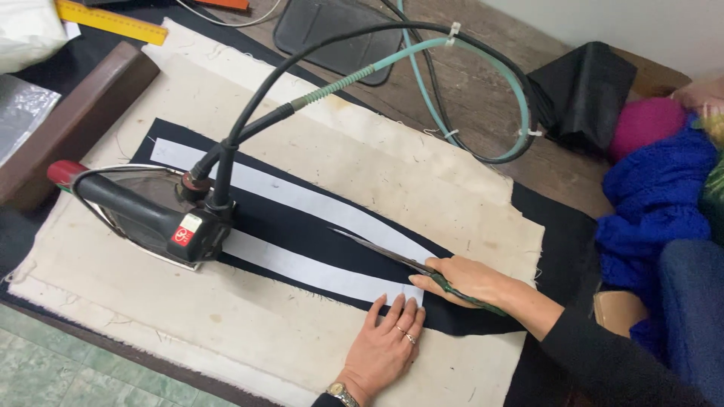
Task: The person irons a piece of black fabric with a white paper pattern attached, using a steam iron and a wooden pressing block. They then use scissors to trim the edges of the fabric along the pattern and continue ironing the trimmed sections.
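Note:
My left hand lies flat with fingers apart on the cream pressing cloth, its fingertips touching the near end of a white strip on black fabric. My right hand grips long scissors by their dark green handle, blades shut and pointing left between the two white strips. A second white strip runs farther back. A steam iron with a black handle rests on the left end of the fabric.
Black and teal hoses arc from the iron over the wooden table. A yellow ruler lies at far left, a wooden block beside the cloth. Blue and magenta knitwear and a black bag sit right.

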